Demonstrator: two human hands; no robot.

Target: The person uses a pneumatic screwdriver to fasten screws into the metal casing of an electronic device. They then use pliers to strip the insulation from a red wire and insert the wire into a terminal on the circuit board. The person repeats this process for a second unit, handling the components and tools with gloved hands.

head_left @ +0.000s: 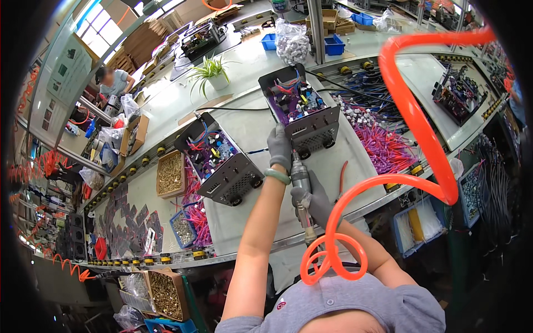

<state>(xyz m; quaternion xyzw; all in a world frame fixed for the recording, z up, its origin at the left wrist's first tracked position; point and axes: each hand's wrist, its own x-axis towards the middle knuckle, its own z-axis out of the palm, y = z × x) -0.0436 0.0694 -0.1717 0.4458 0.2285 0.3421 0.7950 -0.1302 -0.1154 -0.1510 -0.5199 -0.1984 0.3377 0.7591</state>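
Right hand (pixel 317 201), grey glove, fingers clenched around pneumatic screwdriver (pixel 300 183), orange coiled air hose (pixel 422 111) trailing behind. Left hand (pixel 279 147), gloved, fingers grasping front panel of open metal chassis (pixel 306 111) on white bench (pixel 250 222). A 2nd chassis (pixel 217 160) sits left. Box of screws (pixel 170 173) beyond it.

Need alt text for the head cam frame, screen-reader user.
A person in grey gloves works at an assembly bench: the left hand steadies an open black electronics chassis while the right hand holds a pneumatic screwdriver fed by a coiled orange air hose. A second open chassis sits to the left.
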